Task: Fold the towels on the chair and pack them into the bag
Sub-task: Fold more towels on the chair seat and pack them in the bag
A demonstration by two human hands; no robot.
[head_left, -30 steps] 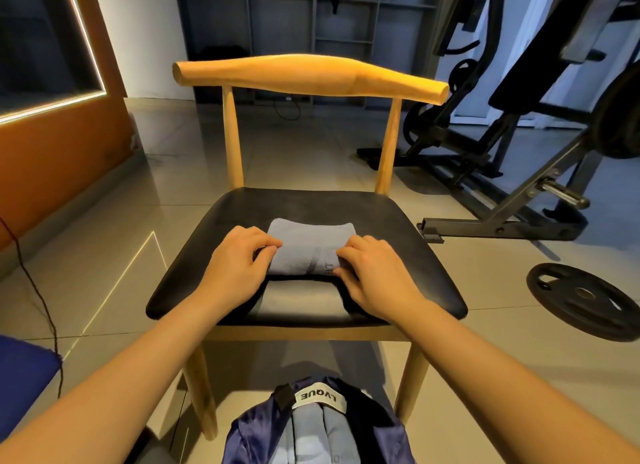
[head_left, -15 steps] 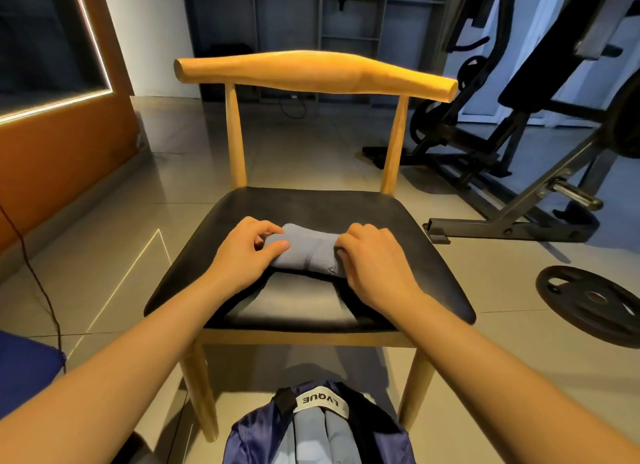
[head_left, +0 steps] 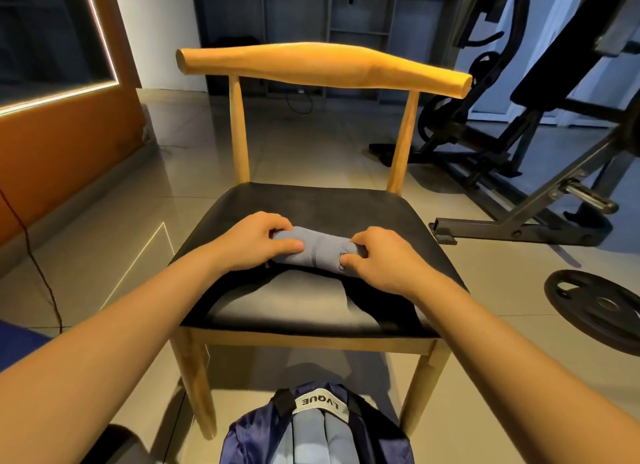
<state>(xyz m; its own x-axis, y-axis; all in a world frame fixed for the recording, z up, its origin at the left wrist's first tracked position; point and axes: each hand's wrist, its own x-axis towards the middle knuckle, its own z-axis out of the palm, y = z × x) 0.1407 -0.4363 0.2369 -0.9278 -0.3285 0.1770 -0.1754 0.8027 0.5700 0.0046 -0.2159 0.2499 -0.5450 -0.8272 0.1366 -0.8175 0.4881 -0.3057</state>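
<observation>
Left hand (head_left: 254, 242) & right hand (head_left: 381, 259) grip towel (head_left: 317, 250) roll ends; soft, light, likely unrolls if released; hold both ends.

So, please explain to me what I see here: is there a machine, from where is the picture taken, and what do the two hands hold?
There is no machine. A person wears a wide-angle camera on the head, looking forward and down, so you see that person's own bare arms. The left hand and the right hand each grip one end of a grey-blue towel, bunched into a narrow roll, on the black seat of a wooden chair. On the floor nearer the camera stands an open dark blue bag with light blue cloth inside, probably towels. To the right are gym equipment and a weight plate.
</observation>
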